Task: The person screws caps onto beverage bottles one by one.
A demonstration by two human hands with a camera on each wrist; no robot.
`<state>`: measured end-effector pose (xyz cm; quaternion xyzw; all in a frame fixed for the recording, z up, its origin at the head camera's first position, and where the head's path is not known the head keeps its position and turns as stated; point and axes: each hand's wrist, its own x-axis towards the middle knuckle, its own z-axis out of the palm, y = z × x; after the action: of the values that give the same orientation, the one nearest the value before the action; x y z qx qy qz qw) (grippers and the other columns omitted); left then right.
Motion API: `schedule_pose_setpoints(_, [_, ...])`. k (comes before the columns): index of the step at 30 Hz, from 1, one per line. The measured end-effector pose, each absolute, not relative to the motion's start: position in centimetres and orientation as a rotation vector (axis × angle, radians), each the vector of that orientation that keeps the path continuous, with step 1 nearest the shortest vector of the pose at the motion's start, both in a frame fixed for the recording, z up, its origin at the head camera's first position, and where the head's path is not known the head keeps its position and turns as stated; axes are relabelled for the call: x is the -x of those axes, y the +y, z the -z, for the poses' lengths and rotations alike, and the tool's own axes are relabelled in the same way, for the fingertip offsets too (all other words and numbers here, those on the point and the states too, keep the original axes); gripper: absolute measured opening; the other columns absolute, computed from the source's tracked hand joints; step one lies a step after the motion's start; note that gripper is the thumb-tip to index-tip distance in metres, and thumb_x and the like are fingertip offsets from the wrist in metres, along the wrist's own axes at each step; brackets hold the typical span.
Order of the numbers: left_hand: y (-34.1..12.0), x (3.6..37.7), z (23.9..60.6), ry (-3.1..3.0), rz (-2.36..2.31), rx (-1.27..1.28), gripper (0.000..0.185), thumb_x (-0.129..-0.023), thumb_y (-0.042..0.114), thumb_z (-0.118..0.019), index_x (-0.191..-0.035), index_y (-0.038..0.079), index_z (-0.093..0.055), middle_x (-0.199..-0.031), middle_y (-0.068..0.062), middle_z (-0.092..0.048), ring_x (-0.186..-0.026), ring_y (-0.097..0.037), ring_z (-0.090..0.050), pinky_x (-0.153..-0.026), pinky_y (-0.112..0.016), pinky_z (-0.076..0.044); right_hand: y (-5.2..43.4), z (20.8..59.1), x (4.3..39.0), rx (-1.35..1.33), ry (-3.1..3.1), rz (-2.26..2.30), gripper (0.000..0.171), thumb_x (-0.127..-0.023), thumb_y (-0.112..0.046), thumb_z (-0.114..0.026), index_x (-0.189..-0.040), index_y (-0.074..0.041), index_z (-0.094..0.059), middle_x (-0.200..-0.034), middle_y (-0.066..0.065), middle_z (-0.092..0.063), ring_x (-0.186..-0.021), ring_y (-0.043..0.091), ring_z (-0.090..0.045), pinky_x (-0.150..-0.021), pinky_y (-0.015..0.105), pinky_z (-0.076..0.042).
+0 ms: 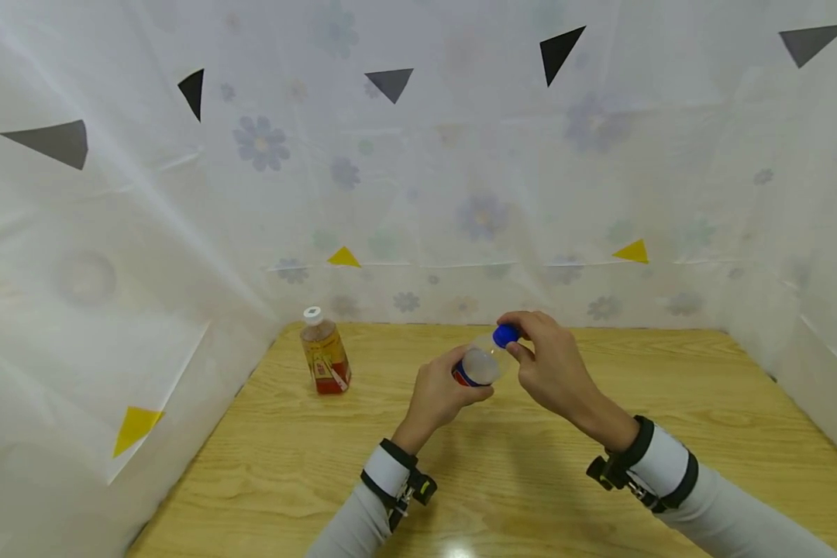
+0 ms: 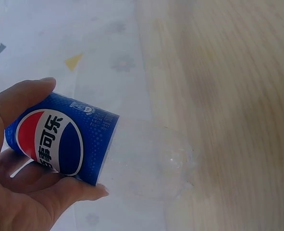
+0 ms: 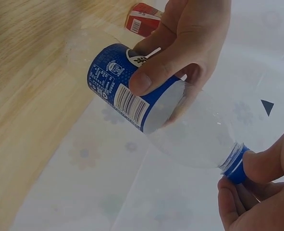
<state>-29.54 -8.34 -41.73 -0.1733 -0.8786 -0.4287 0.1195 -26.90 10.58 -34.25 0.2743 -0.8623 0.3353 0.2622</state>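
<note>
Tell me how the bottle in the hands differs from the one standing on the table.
The held bottle looks empty and clear; the standing bottle holds reddish-brown drink. The held one has a blue cap and blue label, the standing one a white cap and yellow-red label. The held one is tilted off the table; the other stands upright. Both are capped plastic bottles.
</note>
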Motion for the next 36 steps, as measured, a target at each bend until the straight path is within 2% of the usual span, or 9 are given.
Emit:
schedule_pose_setpoints(10, [-8.6, 29.5, 41.6, -2.598, 1.257, 0.503, 0.064, -0.079, 0.031, -0.088, -0.137, 0.018, -0.063, -0.116, -0.007, -0.073, -0.103, -0.023, -0.071, -0.081, -0.033, -0.057, 10.5, 34.5, 27.1, -0.751, -2.313, -0.906, 0.032, -0.092, 0.008, -0.065, -0.124, 0.003, -0.064, -0.116, 0.021, -0.066, -0.106, 0.036, -0.066, -0.086, 0.051, -0.057])
schedule_pose_setpoints(20, [-8.6, 29.6, 41.3, -2.624, 1.256, 0.525, 0.064, -0.079, 0.032, -0.088, -0.136, 0.016, -0.064, -0.115, -0.008, -0.073, -0.102, -0.024, -0.071, -0.079, -0.035, -0.058, 10.8, 34.7, 26.7, -0.701, -2.378, -0.953, 0.045, -0.094, -0.004, -0.068, -0.138, 0.002, -0.057, -0.132, 0.024, -0.061, -0.121, 0.041, -0.059, -0.096, 0.058, -0.05])
schedule_pose_setpoints(26, [-8.7, 29.7, 41.3, -2.63, 1.288, 0.513, 0.062, -0.079, 0.031, -0.088, -0.135, 0.017, -0.064, -0.115, -0.007, -0.073, -0.102, -0.022, -0.07, -0.08, -0.033, -0.057, 11.4, 34.9, 26.7, -0.695, -2.446, -0.923, 0.048, -0.093, -0.007, -0.07, -0.137, 0.005, -0.057, -0.131, 0.026, -0.061, -0.121, 0.044, -0.058, -0.097, 0.061, -0.048])
schedule_pose_setpoints(31, [-8.8, 29.7, 41.3, -2.631, 1.297, 0.507, 0.064, -0.079, 0.03, -0.088, -0.136, 0.017, -0.063, -0.117, -0.007, -0.073, -0.105, -0.024, -0.07, -0.084, -0.037, -0.057, 12.1, 35.4, 26.8, -0.669, -2.577, -0.882, 0.048, -0.094, -0.01, -0.068, -0.137, 0.007, -0.055, -0.129, 0.027, -0.062, -0.119, 0.045, -0.058, -0.095, 0.061, -0.048])
schedule_pose_setpoints(36, [-8.8, 29.7, 41.3, -2.627, 1.278, 0.507, 0.063, -0.079, 0.03, -0.088, -0.135, 0.017, -0.063, -0.117, -0.007, -0.073, -0.105, -0.024, -0.07, -0.084, -0.038, -0.057, 12.6, 36.4, 26.9, -0.644, -2.617, -0.872, 0.038, -0.098, -0.016, -0.066, -0.129, 0.005, -0.06, -0.119, 0.023, -0.066, -0.11, 0.041, -0.063, -0.088, 0.056, -0.052])
